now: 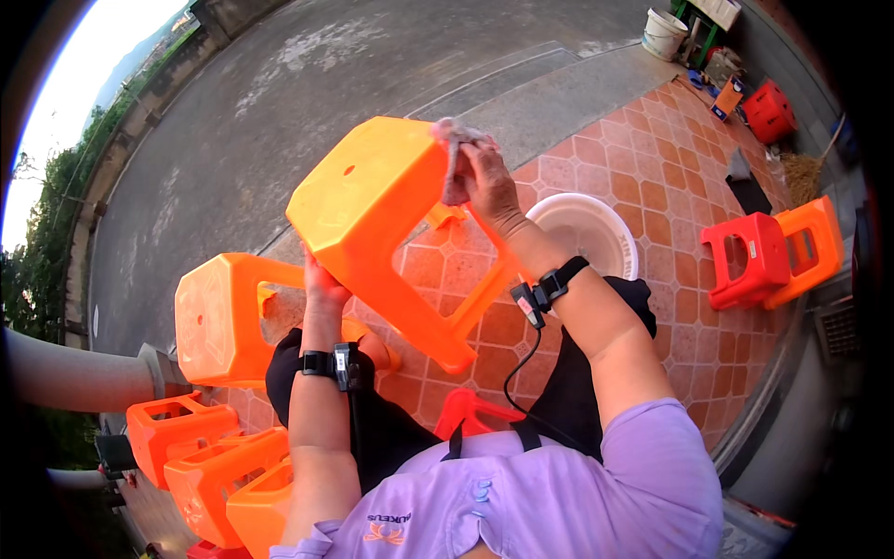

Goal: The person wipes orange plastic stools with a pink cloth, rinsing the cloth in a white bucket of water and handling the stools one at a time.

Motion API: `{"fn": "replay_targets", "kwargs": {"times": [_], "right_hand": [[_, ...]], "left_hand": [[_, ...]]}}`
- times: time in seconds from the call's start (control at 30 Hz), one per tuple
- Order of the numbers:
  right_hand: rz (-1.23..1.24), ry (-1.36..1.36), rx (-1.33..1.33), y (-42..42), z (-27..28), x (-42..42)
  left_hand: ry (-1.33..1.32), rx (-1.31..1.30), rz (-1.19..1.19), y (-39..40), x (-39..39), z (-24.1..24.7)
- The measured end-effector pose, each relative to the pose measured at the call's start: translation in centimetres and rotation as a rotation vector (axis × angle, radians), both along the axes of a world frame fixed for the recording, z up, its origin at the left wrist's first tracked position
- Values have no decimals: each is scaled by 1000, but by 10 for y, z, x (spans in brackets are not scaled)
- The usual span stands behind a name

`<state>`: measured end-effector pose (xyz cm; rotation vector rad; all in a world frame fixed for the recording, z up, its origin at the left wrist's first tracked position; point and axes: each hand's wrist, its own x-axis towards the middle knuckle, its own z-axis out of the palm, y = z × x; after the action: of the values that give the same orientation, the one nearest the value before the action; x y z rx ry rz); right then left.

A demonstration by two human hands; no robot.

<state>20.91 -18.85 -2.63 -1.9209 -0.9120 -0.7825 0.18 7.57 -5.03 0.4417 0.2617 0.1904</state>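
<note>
An orange plastic stool (377, 175) is held up in front of me, tilted, its seat turned to the upper left. My left hand (323, 279) grips its lower left side; part of the fingers is hidden by the stool. In my right hand (489, 178) is a crumpled grey-pink cloth (457, 157), pressed against the stool's edge at the top right. Below my right forearm stands a white plastic basin (587, 230) of cloudy water, partly covered by that arm. Another orange stool (216, 318) is just left of my left hand.
Several orange stools (223, 482) stand at the lower left, by a pale column (84, 374). On the tiled floor (670, 279) at right are a red stool (747, 258) and another orange stool (814, 248). A white bucket (663, 33) and a red container (768, 112) stand at the upper right.
</note>
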Motion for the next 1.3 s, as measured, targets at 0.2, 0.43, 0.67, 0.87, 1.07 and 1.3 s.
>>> {"fn": "replay_targets", "kwargs": {"times": [0.2, 0.43, 0.67, 0.87, 1.07, 1.3], "right_hand": [[515, 987, 40, -39, -24, 27], [693, 1293, 208, -47, -39, 30], [741, 1388, 340, -13, -38, 11], [787, 1401, 53, -24, -32, 11], [637, 1504, -179, -49, -53, -4], [571, 1458, -168, -78, -37, -41]], "left_hand": [[64, -1, 45, 10, 0, 1], [338, 59, 473, -7, -3, 20], [414, 525, 593, -32, -24, 69], [545, 471, 534, -23, -41, 79], [293, 402, 449, 3, -37, 30], [264, 501, 437, -4, -24, 13]]}}
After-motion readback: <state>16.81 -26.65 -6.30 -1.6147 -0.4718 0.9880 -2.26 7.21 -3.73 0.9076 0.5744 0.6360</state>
